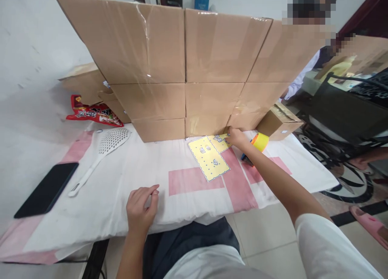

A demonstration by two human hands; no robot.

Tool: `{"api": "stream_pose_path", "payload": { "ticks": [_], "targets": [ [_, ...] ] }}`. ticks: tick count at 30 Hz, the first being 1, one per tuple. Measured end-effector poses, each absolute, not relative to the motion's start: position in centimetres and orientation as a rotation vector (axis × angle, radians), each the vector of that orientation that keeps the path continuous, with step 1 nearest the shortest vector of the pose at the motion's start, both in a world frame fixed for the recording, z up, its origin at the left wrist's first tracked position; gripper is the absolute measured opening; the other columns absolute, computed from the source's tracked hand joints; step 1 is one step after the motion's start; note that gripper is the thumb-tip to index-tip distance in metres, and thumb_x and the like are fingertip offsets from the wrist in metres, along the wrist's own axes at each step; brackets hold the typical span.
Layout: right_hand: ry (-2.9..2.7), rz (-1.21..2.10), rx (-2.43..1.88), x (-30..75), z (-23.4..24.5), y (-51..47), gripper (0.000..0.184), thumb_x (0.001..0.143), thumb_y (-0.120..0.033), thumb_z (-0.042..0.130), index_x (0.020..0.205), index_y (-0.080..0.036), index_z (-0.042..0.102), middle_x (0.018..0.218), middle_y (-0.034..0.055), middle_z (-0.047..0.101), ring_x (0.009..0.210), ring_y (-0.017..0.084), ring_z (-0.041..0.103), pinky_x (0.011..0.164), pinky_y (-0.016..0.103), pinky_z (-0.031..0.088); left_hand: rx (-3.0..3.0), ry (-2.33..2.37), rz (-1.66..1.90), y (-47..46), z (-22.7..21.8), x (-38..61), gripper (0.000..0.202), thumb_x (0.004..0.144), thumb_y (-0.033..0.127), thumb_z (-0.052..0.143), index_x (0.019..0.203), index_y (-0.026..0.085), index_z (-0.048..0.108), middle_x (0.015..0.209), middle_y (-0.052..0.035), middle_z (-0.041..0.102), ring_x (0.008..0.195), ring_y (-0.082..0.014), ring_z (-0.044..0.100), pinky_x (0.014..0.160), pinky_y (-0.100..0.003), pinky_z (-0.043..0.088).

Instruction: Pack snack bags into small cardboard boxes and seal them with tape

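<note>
My left hand (142, 206) rests over the near edge of the cloth-covered table, its fingers loosely bent, thumb apart, with nothing in it. Farther in, my right hand (237, 137) reaches to the foot of the box wall, fingers drawn together at the edge of a yellow patterned card (218, 140). Whether they grip that card is hidden. A larger yellow card (209, 159) with blue dots and small pictures lies flat in front, touching or overlapping it. Beside my right forearm, partly covered by it, is a yellow roll of tape (260, 142) with a blue-black part (247, 159).
Stacked cardboard boxes (160, 101) form a wall across the table's back. A smaller box (280, 121) stands right. Left lie a white slotted skimmer (113, 140), a black phone (47, 190) and a red food packet (93, 113). Another person's sleeve (300, 81) shows behind the boxes.
</note>
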State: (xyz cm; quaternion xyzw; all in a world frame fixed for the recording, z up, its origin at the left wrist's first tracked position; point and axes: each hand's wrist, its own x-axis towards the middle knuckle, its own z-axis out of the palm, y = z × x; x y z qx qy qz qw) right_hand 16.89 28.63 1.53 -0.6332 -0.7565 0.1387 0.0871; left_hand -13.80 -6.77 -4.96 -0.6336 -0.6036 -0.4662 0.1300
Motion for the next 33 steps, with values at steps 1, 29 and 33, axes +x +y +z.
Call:
{"api": "stream_pose_path", "payload": {
  "ticks": [1,29,33],
  "targets": [
    [-2.231,0.415,-1.869,17.0,1.7,28.4,0.029,0.069,-0.015,0.075,0.096,-0.017,0.063,0.098,0.0159,0.073,0.094,0.030,0.068,0.078,0.034,0.051,-1.838,-1.758,-1.372,-6.8,-5.0,-13.8,0.018,0.092,0.007,0.060,0.102,0.018,0.069,0.076,-0.0004,0.072,0.069,-0.0146,0.067,0.072,-0.031,0.046],
    [-2.859,0.596,-0.417,11.9,-2.4,0.6,0.026,0.100,-0.033,0.056,0.075,-0.025,0.058,0.071,0.0020,0.066,0.072,0.022,0.060,0.065,0.039,0.043,-1.457,-2.308,-1.962,-3.0,-1.5,-23.6,0.020,0.092,0.029,0.064,0.101,0.015,0.074,0.081,-0.0026,0.072,0.072,-0.0148,0.065,0.073,-0.030,0.053],
    [-2.726,0.457,-0.443,11.2,-3.5,-1.0,0.031,0.099,-0.027,0.057,0.069,-0.024,0.051,0.060,0.0007,0.058,0.063,0.021,0.051,0.060,0.037,0.034,-1.288,-2.366,-1.828,4.0,1.7,-31.3,0.032,0.088,0.021,0.068,0.118,0.010,0.067,0.102,-0.0079,0.072,0.080,-0.0155,0.065,0.080,-0.034,0.056]
  ]
}}
